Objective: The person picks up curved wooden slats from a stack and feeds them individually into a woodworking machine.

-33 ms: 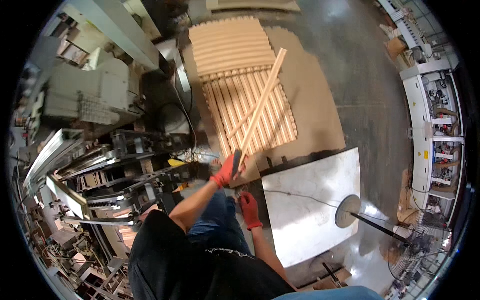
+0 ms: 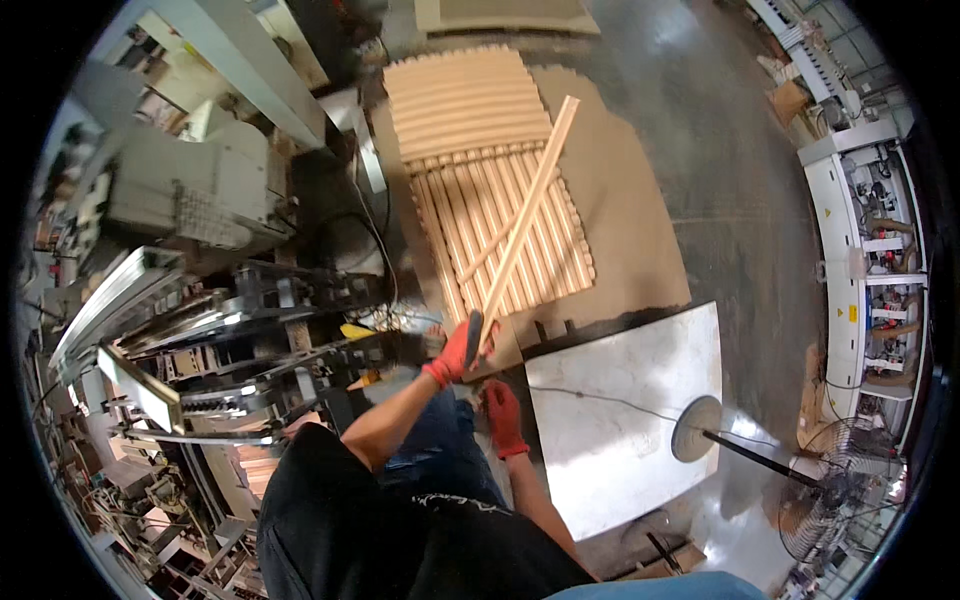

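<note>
Pretty busy workshop, machines (image 2: 190, 185) down the left, fan (image 2: 840, 490) on the right. Brown cardboard (image 2: 635, 190) sits under rows of wooden sticks (image 2: 465, 95). One long stick (image 2: 540, 190) angles out ahead over the rows, near end gripped in the closed left hand (image 2: 460, 350). Right hand (image 2: 503, 417) looks loosely curled; can't tell if it's holding anything.

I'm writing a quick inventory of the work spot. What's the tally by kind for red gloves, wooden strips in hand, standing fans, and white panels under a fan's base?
Red gloves: 2
Wooden strip in the left hand: 1
Standing fan: 1
White panel: 1
Total: 5
</note>
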### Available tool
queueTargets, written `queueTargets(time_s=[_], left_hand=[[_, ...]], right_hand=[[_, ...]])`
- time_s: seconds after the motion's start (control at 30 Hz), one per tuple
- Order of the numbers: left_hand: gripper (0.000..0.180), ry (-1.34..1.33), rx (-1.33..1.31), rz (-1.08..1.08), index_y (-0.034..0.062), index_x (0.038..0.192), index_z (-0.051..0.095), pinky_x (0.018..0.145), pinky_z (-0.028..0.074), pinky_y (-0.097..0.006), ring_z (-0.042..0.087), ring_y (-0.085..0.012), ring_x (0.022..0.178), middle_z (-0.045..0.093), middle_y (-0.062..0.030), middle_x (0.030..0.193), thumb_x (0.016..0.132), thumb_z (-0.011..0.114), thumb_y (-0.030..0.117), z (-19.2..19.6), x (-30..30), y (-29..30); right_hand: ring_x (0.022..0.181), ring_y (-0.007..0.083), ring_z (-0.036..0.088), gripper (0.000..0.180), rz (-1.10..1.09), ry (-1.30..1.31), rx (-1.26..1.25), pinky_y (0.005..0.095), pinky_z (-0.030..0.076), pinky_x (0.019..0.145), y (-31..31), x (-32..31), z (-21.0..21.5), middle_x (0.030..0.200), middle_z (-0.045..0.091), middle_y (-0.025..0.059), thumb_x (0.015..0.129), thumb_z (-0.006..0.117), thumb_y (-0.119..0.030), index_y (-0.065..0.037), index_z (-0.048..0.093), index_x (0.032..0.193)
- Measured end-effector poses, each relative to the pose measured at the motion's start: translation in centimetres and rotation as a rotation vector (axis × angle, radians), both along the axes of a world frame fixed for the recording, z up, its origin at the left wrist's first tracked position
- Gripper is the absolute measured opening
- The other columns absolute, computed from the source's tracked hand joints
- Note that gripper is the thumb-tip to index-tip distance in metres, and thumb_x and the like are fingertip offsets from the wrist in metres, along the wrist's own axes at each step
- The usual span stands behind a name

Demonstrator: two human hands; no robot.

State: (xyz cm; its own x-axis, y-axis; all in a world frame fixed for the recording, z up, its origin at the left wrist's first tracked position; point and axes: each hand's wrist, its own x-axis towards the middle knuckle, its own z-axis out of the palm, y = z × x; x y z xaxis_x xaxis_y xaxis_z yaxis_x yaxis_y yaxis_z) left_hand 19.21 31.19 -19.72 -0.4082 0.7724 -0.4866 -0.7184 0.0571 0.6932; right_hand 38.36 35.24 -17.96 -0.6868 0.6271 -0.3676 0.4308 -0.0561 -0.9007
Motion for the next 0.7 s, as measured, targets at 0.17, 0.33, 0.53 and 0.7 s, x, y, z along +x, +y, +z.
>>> queueTargets(time_s=[0.17,0.33,0.53,0.7], left_hand=[[0.031,0.720,-0.228,0.007,0.0015,0.106,0.060,0.052,0.044,-0.031,0.055,-0.0143,0.057,0.057,-0.0054,0.068,0.098,0.050,0.029,10.4,4.4,-2.3],[0.050,1.248,-0.130,0.073,-0.0032,0.133,0.038,0.082,0.046,-0.051,0.054,-0.0512,0.099,0.058,-0.0313,0.106,0.094,0.052,0.024,13.8,7.7,-6.4],[0.069,0.862,0.228,0.525,0.0041,0.149,0.026,0.110,0.034,-0.036,0.042,-0.0213,0.129,0.044,-0.0118,0.138,0.095,0.057,0.033,17.2,8.3,-9.1],[0.063,0.826,0.316,1.064,0.0120,0.150,0.024,0.081,0.051,-0.034,0.058,-0.0190,0.098,0.055,-0.0097,0.112,0.100,0.052,0.038,26.0,5.0,-11.0]], right_hand=[[0.115,0.0210,0.057,0.028,-0.080,0.449,-0.073,0.0344,0.044,0.099,2.2,-4.7,12.3,0.124,0.061,0.0130,0.102,0.050,-0.013,0.002,0.054,0.125],[0.098,0.0228,0.061,0.032,0.228,0.490,0.171,0.0364,0.049,0.082,1.7,-9.0,21.5,0.108,0.063,0.0143,0.095,0.057,-0.014,0.003,0.053,0.122],[0.094,0.0347,0.063,0.031,0.339,0.583,0.475,0.0415,0.048,0.082,-0.8,-8.4,22.1,0.102,0.063,0.0200,0.096,0.058,-0.014,0.001,0.057,0.123],[0.099,0.0395,0.061,0.038,0.598,0.520,0.769,0.0460,0.048,0.084,-1.5,-5.6,22.0,0.106,0.064,0.0202,0.089,0.063,-0.011,-0.001,0.057,0.125]])
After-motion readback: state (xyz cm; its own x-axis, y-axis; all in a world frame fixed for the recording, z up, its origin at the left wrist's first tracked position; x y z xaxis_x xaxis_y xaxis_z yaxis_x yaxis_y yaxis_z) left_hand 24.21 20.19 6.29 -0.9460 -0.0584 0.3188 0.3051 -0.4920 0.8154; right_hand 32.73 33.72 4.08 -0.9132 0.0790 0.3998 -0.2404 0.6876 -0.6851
